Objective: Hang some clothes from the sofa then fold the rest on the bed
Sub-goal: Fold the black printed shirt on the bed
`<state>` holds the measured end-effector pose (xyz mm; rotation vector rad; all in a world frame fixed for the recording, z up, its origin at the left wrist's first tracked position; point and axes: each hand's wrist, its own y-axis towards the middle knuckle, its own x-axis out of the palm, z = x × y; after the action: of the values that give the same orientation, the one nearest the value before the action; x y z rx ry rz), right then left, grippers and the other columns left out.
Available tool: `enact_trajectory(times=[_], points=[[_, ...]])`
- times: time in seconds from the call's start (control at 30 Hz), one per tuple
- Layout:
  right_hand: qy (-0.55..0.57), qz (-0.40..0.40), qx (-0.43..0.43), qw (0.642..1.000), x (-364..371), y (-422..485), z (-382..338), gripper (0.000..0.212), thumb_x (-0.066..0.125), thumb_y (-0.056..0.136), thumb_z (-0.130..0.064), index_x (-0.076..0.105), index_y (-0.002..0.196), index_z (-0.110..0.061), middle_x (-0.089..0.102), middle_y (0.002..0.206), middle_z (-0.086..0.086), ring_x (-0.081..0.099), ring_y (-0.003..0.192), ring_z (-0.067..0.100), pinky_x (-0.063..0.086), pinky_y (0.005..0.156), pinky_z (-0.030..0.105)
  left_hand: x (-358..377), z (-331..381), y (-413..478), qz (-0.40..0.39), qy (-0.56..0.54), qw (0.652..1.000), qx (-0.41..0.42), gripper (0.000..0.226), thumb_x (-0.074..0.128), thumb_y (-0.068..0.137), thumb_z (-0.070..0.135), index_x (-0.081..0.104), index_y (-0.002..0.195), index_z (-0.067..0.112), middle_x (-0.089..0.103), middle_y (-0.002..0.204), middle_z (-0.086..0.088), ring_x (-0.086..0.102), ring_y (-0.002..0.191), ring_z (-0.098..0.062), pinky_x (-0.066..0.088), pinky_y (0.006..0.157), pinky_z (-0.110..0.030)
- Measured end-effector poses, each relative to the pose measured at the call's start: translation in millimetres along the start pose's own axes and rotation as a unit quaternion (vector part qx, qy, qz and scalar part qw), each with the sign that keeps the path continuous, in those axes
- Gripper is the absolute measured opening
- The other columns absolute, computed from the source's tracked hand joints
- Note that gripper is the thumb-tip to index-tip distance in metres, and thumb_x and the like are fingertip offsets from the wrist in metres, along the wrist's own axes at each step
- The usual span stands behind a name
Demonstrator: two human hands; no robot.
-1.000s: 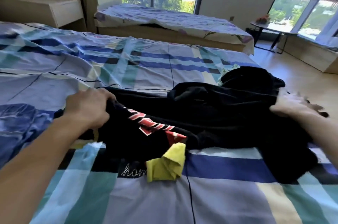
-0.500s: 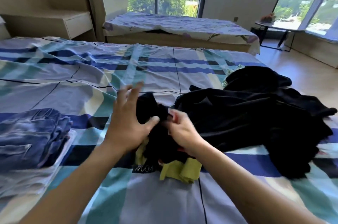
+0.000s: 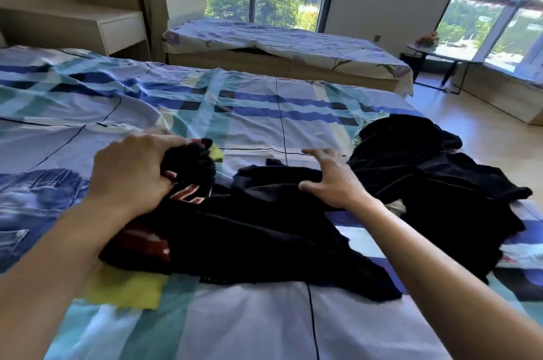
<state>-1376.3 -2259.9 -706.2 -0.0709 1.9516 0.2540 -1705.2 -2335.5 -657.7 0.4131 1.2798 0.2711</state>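
A black garment with red and white print and yellow parts point(image 3: 252, 230) lies spread on the checked bed point(image 3: 264, 113). My left hand point(image 3: 132, 174) grips a bunched end of it at the left, lifted slightly off the sheet. My right hand point(image 3: 332, 180) hovers over the garment's upper edge, fingers spread and loosely bent, holding nothing. More black clothes point(image 3: 426, 171) are heaped to the right, touching the garment.
Folded blue jeans point(image 3: 32, 207) lie at the bed's left. A second bed point(image 3: 282, 48) with a floral sheet stands behind, by the window. A white bedside unit point(image 3: 117, 30) is at back left, a small round table point(image 3: 440, 54) at far right on the wooden floor.
My hands, together on the bunched cloth half a second ago, have parted. The left hand keeps the bunch, the right let go and moved right. The black garment now lies more spread out.
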Motion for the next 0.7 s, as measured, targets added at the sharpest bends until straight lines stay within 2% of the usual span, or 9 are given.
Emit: enact_trajectory(times=[0.07,0.1,0.13,0.2,0.27,0.33,0.43,0.57,0.7], points=[[-0.103,-0.108,0.004,0.989,24.9,12.2,21.5,0.085,0.071,0.084,-0.053,0.029,0.156,-0.036,0.028,0.160,0.009,0.024,0.150,0.029,0.014,0.121,0.053,5.0,-2.9,1.5,-0.042,0.008,0.999,0.026,0.063,0.073,0.069,0.008,0.067,0.117,0.048,0.064,0.120,0.016,0.060,0.105,-0.028,0.050,0.073,-0.038],[-0.135,-0.144,-0.003,0.980,35.3,15.8,26.8,0.080,0.066,0.087,-0.057,0.029,0.155,-0.038,0.030,0.159,0.008,0.026,0.149,0.028,0.012,0.120,0.055,8.4,-2.1,-0.4,-0.068,0.001,0.997,0.041,0.066,0.072,0.068,0.006,0.066,0.118,0.050,0.061,0.123,0.022,0.058,0.109,-0.023,0.048,0.073,-0.036],[-0.151,-0.156,-0.015,0.976,44.1,17.3,31.0,0.070,0.062,0.090,-0.056,0.037,0.152,-0.038,0.041,0.153,0.007,0.035,0.145,0.027,0.020,0.118,0.052,12.2,0.3,-1.4,-0.095,-0.006,0.994,0.060,0.069,0.070,0.068,0.005,0.065,0.118,0.051,0.057,0.125,0.026,0.055,0.111,-0.019,0.044,0.072,-0.034],[-0.165,-0.131,-0.040,0.977,49.6,16.2,35.1,0.045,0.059,0.095,-0.047,0.055,0.138,-0.035,0.059,0.135,0.002,0.053,0.129,0.025,0.041,0.099,0.040,19.9,5.1,-3.8,-0.135,-0.018,0.986,0.099,0.073,0.067,0.067,0.002,0.063,0.119,0.053,0.053,0.126,0.031,0.050,0.114,-0.012,0.039,0.071,-0.031],[-0.196,-0.100,-0.055,0.974,43.2,10.8,42.5,0.031,0.058,0.096,-0.040,0.064,0.126,-0.035,0.065,0.125,0.001,0.060,0.118,0.026,0.044,0.081,0.036,23.2,7.9,-3.0,-0.145,-0.029,0.981,0.124,0.074,0.066,0.066,0.001,0.062,0.119,0.053,0.052,0.124,0.032,0.047,0.115,-0.009,0.037,0.072,-0.030],[-0.245,-0.086,-0.045,0.965,26.2,3.6,54.2,0.026,0.059,0.094,-0.041,0.067,0.118,-0.035,0.067,0.120,0.001,0.063,0.111,0.029,0.040,0.074,0.035,22.3,8.1,-1.2,-0.136,-0.051,0.982,0.123,0.076,0.065,0.064,-0.002,0.064,0.118,0.051,0.052,0.124,0.030,0.049,0.115,-0.012,0.037,0.072,-0.032],[-0.287,-0.057,0.010,0.956,-11.3,-11.7,85.8,0.019,0.062,0.092,-0.040,0.068,0.109,-0.034,0.069,0.115,0.002,0.066,0.106,0.032,0.038,0.071,0.034,22.9,7.3,1.3,-0.128,-0.089,0.980,0.126,0.081,0.062,0.062,-0.007,0.064,0.121,0.048,0.053,0.125,0.025,0.051,0.113,-0.017,0.043,0.076,-0.037],[-0.339,-0.012,0.086,0.937,-59.9,-35.0,116.9,0.019,0.066,0.089,-0.038,0.072,0.107,-0.036,0.072,0.108,0.005,0.069,0.101,0.033,0.050,0.077,0.037,27.8,16.0,2.4,-0.134,-0.142,0.972,0.132,0.080,0.059,0.062,-0.004,0.064,0.125,0.044,0.055,0.125,0.020,0.052,0.119,-0.016,0.048,0.087,-0.040],[-0.271,-0.008,0.150,0.951,-88.2,-45.6,143.1,0.007,0.071,0.088,-0.040,0.073,0.095,-0.041,0.071,0.102,0.003,0.067,0.098,0.030,0.050,0.078,0.037,25.2,19.2,1.1,-0.135,-0.178,0.964,0.144,0.078,0.054,0.060,0.004,0.063,0.127,0.042,0.055,0.125,0.020,0.056,0.118,-0.018,0.050,0.093,-0.044]])
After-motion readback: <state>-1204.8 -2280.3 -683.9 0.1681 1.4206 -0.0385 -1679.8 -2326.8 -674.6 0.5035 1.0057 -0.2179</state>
